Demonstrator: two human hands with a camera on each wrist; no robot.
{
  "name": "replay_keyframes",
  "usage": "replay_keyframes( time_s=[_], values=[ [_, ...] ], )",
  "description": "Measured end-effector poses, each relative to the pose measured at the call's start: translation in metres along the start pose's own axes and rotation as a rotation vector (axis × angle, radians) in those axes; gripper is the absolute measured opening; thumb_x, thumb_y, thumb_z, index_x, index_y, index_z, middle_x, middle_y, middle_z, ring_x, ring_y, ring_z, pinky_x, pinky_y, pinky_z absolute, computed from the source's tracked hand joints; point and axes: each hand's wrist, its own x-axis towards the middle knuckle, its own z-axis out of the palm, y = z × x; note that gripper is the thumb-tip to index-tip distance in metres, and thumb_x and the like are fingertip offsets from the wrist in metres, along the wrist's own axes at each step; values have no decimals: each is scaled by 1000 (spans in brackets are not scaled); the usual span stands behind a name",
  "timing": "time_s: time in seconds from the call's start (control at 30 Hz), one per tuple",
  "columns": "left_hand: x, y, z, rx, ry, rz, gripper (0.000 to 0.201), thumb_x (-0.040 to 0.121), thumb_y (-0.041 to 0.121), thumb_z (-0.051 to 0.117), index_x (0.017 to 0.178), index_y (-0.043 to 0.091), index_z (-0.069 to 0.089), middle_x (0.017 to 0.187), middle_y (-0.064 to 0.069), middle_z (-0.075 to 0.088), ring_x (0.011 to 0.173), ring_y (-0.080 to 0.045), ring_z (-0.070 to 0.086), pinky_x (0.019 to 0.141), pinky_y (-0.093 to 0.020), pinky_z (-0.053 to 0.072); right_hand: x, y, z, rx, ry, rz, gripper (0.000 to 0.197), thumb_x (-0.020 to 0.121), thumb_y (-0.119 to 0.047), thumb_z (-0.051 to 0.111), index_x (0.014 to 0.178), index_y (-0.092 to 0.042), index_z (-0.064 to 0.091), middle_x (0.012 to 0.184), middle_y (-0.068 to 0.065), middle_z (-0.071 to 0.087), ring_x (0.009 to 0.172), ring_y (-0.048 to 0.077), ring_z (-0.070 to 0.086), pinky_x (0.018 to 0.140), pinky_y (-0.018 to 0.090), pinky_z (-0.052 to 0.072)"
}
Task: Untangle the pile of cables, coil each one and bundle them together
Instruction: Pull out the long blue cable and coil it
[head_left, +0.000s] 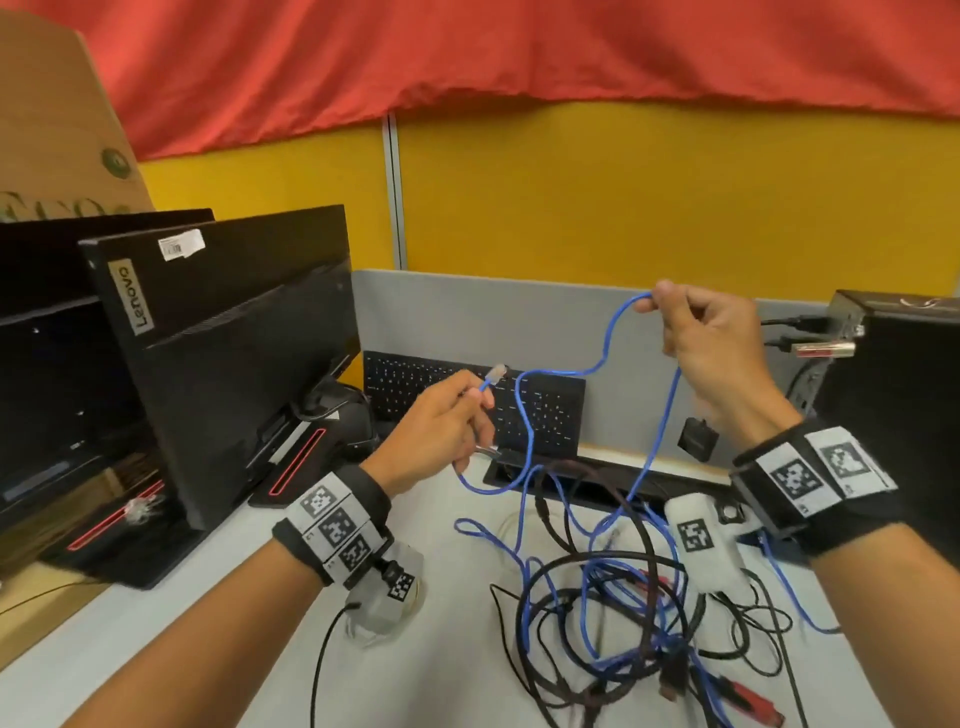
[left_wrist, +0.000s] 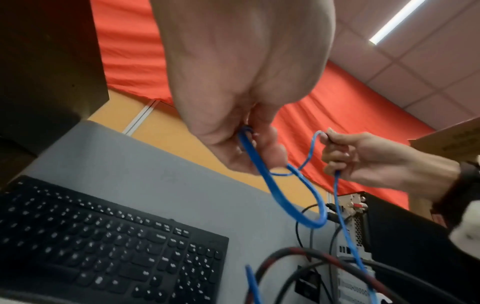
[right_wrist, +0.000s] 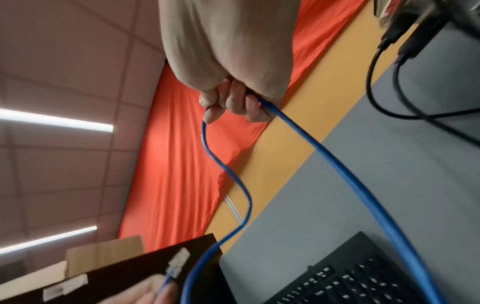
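Note:
A blue network cable (head_left: 605, 358) runs between both raised hands above the desk. My left hand (head_left: 457, 421) grips it near its clear plug (head_left: 497, 372), with a loop hanging below the fingers (left_wrist: 293, 195). My right hand (head_left: 701, 332) is higher and to the right, pinching the blue cable (right_wrist: 324, 152) where it bends at the fingertips. From there the cable drops into a tangled pile of black, blue and red-ended cables (head_left: 623, 618) on the white desk (head_left: 208, 613).
A black keyboard (head_left: 467, 400) leans against the grey partition behind the hands. Black Lenovo monitors (head_left: 223, 338) lie at the left. A black computer case (head_left: 904, 374) with plugged cables stands at the right. A cable slot (head_left: 597, 480) opens in the desk.

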Motion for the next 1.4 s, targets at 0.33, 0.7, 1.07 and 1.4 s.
replay_keyframes(
  time_s=[0.33, 0.7, 1.07, 1.4],
  values=[
    [-22, 25, 57, -519, -94, -254, 55, 79, 61, 68, 111, 16, 69, 63, 7, 21, 52, -9, 17, 45, -22, 15, -22, -53, 10, 368, -109, -111, 33, 105, -18, 55, 80, -21, 77, 91, 4, 73, 60, 13, 33, 61, 25, 33],
    [-37, 39, 11, -638, 114, 117, 25, 96, 34, 60, 90, 17, 77, 58, 7, 27, 47, -7, 22, 42, -18, 25, -51, -2, 3, -701, -659, -121, 23, 104, -30, 57, 108, -22, 78, 74, -6, 65, 57, 3, 43, 52, 15, 34],
    [-25, 50, -14, -283, -377, -141, 39, 108, 26, 41, 92, -5, 57, 61, -11, 55, 53, -24, 56, 71, -43, 58, -54, -35, 45, -250, -586, -363, 34, 75, -39, 89, 90, -18, 67, 63, -8, 57, 54, 6, 45, 52, 20, 35],
    [-25, 52, -29, -644, -706, -173, 34, 94, 35, 66, 69, 15, 53, 50, 11, 34, 36, -3, 30, 37, -16, 32, -54, -33, 59, -31, -806, -265, 21, 100, -33, 61, 106, -15, 71, 100, -6, 70, 83, 13, 65, 71, 35, 52]
  ],
)
